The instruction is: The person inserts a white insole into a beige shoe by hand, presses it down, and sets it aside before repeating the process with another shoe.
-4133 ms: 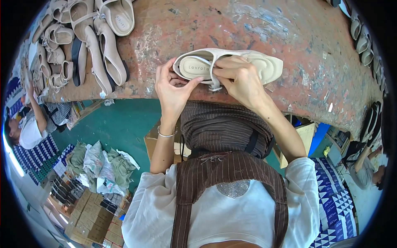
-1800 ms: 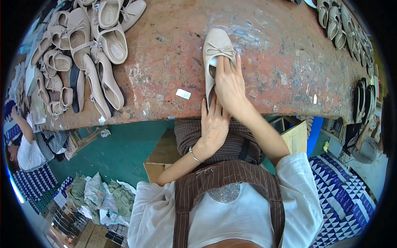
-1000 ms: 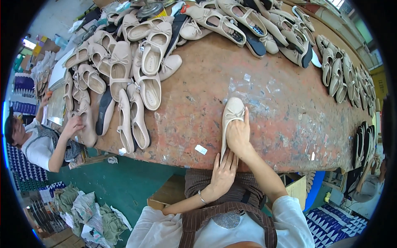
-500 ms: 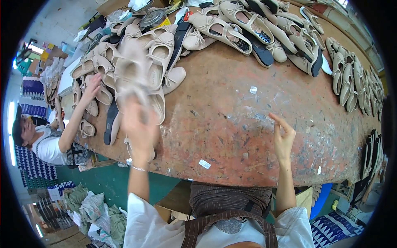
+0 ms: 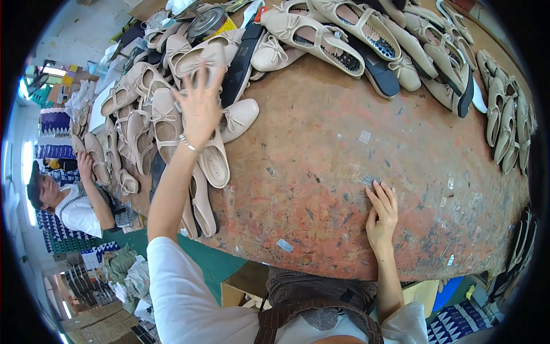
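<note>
While the 2 hands [image 5: 201, 112] [image 5: 382, 222] are released | bow-topped beige shoes [image 5: 241, 118] | scuffed reddish tabletop [image 5: 309, 166]

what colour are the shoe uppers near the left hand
The shoe uppers are beige, head view.

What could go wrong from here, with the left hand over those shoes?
The left hand is spread over heaped beige shoes and might dislodge one. A shoe with its heel by the near edge of the table could be nudged off. The round metal tin beside the heap might tip if shoes shift.
</note>
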A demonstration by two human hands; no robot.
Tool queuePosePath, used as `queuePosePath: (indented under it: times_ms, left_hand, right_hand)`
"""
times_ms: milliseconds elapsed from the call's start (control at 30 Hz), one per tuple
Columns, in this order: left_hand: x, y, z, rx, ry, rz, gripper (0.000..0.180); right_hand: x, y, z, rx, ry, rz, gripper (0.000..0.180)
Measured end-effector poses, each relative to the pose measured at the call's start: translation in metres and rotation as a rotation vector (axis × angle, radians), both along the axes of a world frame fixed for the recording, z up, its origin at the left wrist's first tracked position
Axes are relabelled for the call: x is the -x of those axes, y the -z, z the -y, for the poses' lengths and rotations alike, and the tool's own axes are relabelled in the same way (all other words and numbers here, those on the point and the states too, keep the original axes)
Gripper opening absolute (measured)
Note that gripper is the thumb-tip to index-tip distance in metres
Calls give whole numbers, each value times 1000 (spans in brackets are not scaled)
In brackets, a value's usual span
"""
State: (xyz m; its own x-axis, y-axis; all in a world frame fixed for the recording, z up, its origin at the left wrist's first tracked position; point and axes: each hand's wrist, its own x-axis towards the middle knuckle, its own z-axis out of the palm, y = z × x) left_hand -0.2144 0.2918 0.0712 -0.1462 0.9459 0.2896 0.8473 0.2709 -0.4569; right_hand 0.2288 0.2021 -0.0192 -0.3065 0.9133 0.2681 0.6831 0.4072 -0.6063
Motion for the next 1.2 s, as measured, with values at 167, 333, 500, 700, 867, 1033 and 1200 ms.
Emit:
queuePosePath:
  times_ms: [167,333,500,700,867,1033,1200]
  left_hand:
    - [89,-38,29,-75,-299,-46,84]
    - [204,-48,62,-153,-500,-306,51]
    - [10,-7,-40,-153,284,466,62]
    - [14,23,-73,-96,71,644,61]
    - [89,-4,-33,-436,-186,1800,17]
    - [57,-25,6,-581,-146,2347,22]
    - [82,-20,27,-774,-137,2189,18]
  right_hand:
    - [-3,-1,-2,-5,-11,-9,42]
    - [9,-3,-3,-15,-22,-8,42]
    - [2,0,-1,-47,-2,81,43]
    - [6,-1,0,-12,-27,17,43]
    - [10,-8,-3,-21,-7,37,40]
    - [2,-4,-3,-44,-9,40,41]
    - [8,-6,-1,-29,-36,5,44]
